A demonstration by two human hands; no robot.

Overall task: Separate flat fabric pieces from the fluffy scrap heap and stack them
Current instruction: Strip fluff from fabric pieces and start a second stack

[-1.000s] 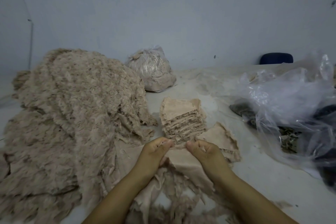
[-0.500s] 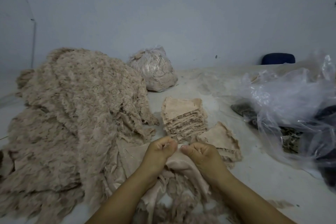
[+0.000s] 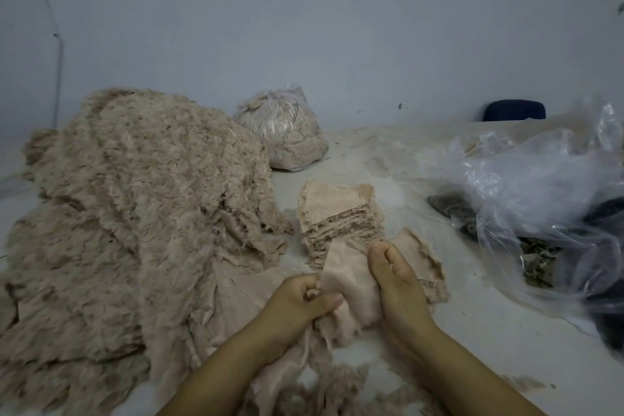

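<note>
While both hands' curled fingers [image 3: 380,252] grip it, the flat piece [image 3: 347,275] stretches between them.

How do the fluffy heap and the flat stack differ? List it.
The fluffy heap is large, shaggy and sprawling; the flat stack is small, smooth-topped and neatly layered. The heap lies left of the hands; the stack lies just beyond them. Both are the same beige fabric.

A flat beige fabric piece [image 3: 347,275] stands up between both gripping hands, its smooth side facing the camera. Just beyond the grip sits the neat stack of flat pieces [image 3: 339,216]. Left of the grip sprawls the big fluffy scrap heap [image 3: 135,213], shaggy and tan.
</note>
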